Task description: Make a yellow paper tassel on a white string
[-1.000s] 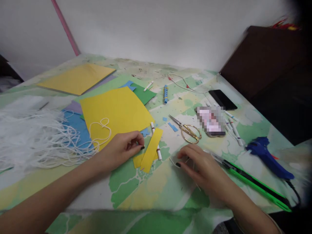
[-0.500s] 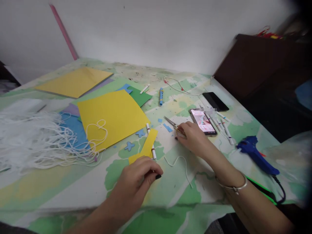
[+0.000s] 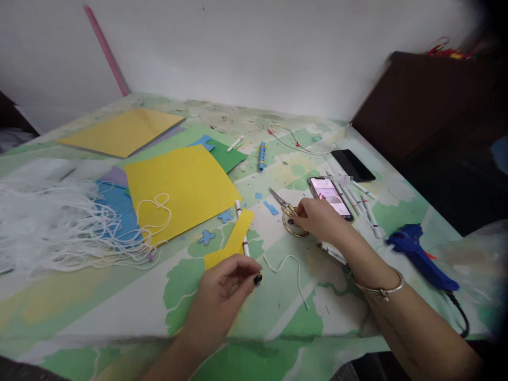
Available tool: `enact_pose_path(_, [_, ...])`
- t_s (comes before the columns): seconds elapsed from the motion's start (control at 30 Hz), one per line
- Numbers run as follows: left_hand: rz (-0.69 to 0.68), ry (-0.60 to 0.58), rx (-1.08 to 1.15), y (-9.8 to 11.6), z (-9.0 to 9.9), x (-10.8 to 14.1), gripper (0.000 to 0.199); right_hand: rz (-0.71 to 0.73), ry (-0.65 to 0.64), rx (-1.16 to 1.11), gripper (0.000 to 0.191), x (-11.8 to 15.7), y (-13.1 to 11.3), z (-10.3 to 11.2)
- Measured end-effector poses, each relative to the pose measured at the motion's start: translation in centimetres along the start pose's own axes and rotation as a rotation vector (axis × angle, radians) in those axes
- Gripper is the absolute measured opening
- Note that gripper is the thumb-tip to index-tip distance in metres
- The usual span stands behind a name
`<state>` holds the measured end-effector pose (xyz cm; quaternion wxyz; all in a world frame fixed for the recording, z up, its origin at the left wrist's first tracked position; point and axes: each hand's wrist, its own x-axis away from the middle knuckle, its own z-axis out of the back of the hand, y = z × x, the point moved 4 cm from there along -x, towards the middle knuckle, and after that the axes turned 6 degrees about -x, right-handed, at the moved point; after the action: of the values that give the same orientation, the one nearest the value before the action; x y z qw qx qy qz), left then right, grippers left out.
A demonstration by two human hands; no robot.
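My right hand [image 3: 317,218] has its fingers closed on the gold handles of the scissors [image 3: 286,206], whose blades point away to the upper left on the tablecloth. My left hand [image 3: 232,288] is closed in a pinch near the yellow paper strips [image 3: 234,238]; whatever may be between its fingertips is too small to make out. A white marker [image 3: 246,246] lies partly under the strips. Blue paper flowers [image 3: 206,237] sit to their left. Between my hands a short white cord [image 3: 296,259] curves over the cloth.
A lit phone [image 3: 331,198], a dark phone [image 3: 353,165] and several markers [image 3: 369,217] lie at the right, with a blue glue gun [image 3: 423,259] beyond. Yellow card [image 3: 182,190] and tangled white cord [image 3: 79,222] cover the left. A blue roll [image 3: 262,157] lies farther back.
My right hand's fingers have shifted on the scissor handles, and the handle rings show more. The pinched left hand has turned slightly. A shiny strip now shows beside my right wrist. The phone picture has changed.
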<state>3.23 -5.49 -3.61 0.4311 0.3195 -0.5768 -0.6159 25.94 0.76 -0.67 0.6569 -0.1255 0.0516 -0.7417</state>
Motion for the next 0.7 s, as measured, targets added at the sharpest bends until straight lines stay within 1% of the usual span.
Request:
enact_pose_path(0.07, [0.089,0.048,0.1,-0.3,0.3,-0.1,0.009,0.003,-0.03,-0.009,0.016,0.0,-0.1,0.1])
enact_pose_path(0.13, [0.125,0.078,0.138,-0.4,0.4,-0.1,0.012,-0.001,-0.04,-0.012,0.02,0.2,-0.5,0.2])
enact_pose_path(0.23, [0.131,0.105,0.131,-0.5,0.5,-0.1,0.012,-0.013,-0.03,-0.026,0.022,0.6,-0.9,0.4])
enact_pose_path(0.37, [0.132,0.124,0.092,-0.6,0.5,-0.2,0.014,-0.021,-0.023,-0.112,0.017,1.0,0.0,0.3])
enact_pose_path(0.47, [0.129,0.135,0.09,-0.8,0.5,-0.3,0.014,0.017,-0.05,-0.215,0.014,1.1,0.7,0.1])
enact_pose_path(0.53, [0.134,0.132,0.106,-1.0,0.4,-0.2,0.015,0.054,-0.057,-0.265,0.016,1.2,0.6,0.1])
enact_pose_path(0.6, [0.14,0.122,0.117,-1.2,0.4,-0.2,0.016,0.075,-0.034,-0.283,0.018,1.2,0.4,0.1])
enact_pose_path(0.7, [0.142,0.118,0.112,-1.1,0.4,-0.1,0.018,0.088,0.032,-0.263,0.018,1.0,0.0,0.2])
